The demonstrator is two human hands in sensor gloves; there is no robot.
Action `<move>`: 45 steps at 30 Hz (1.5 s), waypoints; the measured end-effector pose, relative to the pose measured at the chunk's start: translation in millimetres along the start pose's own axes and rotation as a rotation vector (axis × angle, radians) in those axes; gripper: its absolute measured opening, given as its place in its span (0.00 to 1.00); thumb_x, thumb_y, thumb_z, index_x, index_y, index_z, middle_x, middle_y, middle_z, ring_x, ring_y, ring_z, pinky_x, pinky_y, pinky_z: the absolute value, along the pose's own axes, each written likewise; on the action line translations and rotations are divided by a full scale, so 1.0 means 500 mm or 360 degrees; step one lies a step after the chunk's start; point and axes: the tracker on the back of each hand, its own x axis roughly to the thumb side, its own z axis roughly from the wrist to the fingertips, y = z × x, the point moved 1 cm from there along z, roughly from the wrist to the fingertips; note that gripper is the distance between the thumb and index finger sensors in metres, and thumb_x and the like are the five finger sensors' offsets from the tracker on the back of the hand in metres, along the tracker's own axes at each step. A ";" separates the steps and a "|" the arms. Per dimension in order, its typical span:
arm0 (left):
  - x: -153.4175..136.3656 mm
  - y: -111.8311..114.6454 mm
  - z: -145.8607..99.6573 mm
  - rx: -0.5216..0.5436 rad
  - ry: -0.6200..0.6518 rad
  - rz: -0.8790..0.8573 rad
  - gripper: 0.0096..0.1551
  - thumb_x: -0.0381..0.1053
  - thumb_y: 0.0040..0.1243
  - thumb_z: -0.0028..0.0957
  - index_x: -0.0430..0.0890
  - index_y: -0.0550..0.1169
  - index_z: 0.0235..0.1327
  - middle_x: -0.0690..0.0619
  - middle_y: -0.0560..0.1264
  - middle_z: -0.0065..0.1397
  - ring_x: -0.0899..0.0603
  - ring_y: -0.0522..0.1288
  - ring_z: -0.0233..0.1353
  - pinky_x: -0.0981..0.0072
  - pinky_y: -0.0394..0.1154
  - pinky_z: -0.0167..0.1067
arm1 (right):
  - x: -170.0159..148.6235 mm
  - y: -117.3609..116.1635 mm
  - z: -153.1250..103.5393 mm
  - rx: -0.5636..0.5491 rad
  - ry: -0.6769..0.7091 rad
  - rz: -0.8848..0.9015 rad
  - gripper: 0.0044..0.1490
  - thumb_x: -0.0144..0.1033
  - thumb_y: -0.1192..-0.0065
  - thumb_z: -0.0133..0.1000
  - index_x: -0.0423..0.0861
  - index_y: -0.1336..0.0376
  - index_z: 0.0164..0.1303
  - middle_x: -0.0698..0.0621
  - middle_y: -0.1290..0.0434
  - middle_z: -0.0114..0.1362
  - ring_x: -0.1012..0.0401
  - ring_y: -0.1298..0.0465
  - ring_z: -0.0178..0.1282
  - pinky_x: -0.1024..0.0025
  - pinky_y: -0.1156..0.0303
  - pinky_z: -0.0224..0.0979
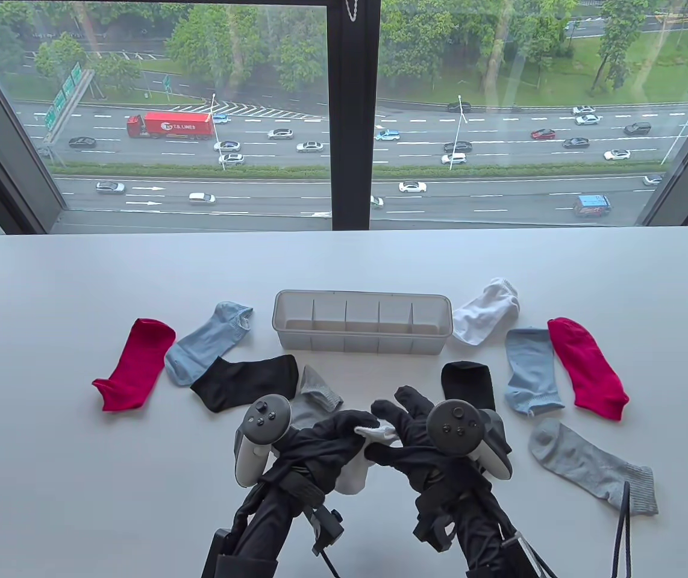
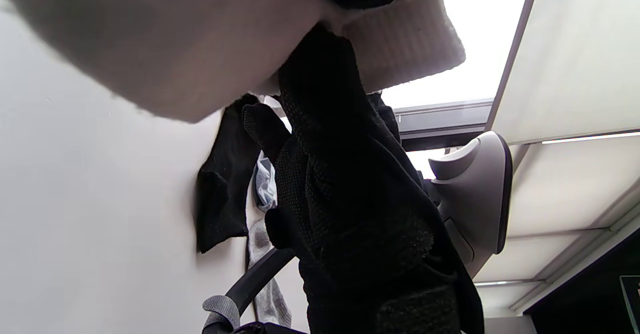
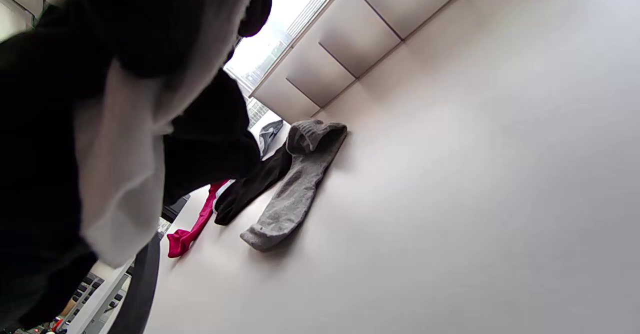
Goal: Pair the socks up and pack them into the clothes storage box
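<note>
Both gloved hands hold one white sock above the table's front middle. My left hand grips it from the left and my right hand pinches its cuff; the sock's body hangs below. In the left wrist view the white sock fills the top, with a right-hand finger at its cuff. The divided grey storage box stands just behind the hands. A second white sock lies at the box's right end.
On the left lie a red sock, a light blue sock, a black sock and a grey sock. On the right lie a black sock, a light blue one, a red one and a grey one.
</note>
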 end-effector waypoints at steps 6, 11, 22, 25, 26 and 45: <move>0.005 0.005 -0.005 0.0036 -0.0270 0.0885 0.22 0.45 0.59 0.54 0.45 0.77 0.62 0.39 0.81 0.53 0.38 0.82 0.44 0.36 0.72 0.57 | -0.008 0.077 -0.038 -0.0640 -0.0054 0.0122 0.24 0.43 0.35 0.58 0.53 0.38 0.64 0.46 0.23 0.65 0.55 0.19 0.60 0.58 0.22 0.63; 0.004 0.008 -0.013 0.0194 -0.0347 0.0978 0.33 0.49 0.60 0.54 0.44 0.66 0.72 0.35 0.68 0.73 0.29 0.72 0.67 0.29 0.62 0.68 | -0.019 0.112 -0.057 -0.0813 -0.0019 0.0206 0.25 0.45 0.32 0.58 0.55 0.37 0.64 0.50 0.24 0.59 0.59 0.22 0.55 0.59 0.25 0.65; 0.068 0.049 -0.009 0.0243 0.0135 0.0819 0.39 0.53 0.56 0.55 0.49 0.58 0.78 0.39 0.57 0.82 0.30 0.63 0.78 0.31 0.60 0.71 | 0.046 0.067 -0.036 -0.0365 0.0205 0.0059 0.26 0.37 0.31 0.57 0.55 0.37 0.66 0.41 0.30 0.74 0.47 0.25 0.68 0.52 0.27 0.69; 0.062 0.034 -0.007 0.0221 0.0133 0.0600 0.25 0.48 0.52 0.57 0.42 0.76 0.64 0.37 0.77 0.68 0.31 0.78 0.65 0.34 0.70 0.63 | 0.049 0.073 -0.036 -0.0339 0.0156 -0.0089 0.31 0.33 0.31 0.57 0.52 0.40 0.70 0.45 0.23 0.65 0.51 0.20 0.60 0.56 0.23 0.63; 0.056 0.031 -0.005 0.0179 0.0105 0.0528 0.24 0.49 0.52 0.57 0.41 0.78 0.62 0.37 0.79 0.65 0.32 0.79 0.63 0.34 0.71 0.62 | 0.047 0.077 -0.037 -0.0371 0.0154 -0.0131 0.32 0.35 0.30 0.56 0.51 0.41 0.70 0.46 0.23 0.63 0.53 0.19 0.58 0.58 0.22 0.62; -0.006 0.028 0.001 0.0108 -0.0564 0.1379 0.48 0.59 0.48 0.57 0.64 0.29 0.66 0.57 0.17 0.74 0.46 0.13 0.77 0.36 0.17 0.69 | -0.009 -0.032 0.012 0.0167 -0.0277 -0.0809 0.35 0.49 0.55 0.63 0.43 0.42 0.76 0.34 0.27 0.74 0.38 0.32 0.74 0.43 0.34 0.74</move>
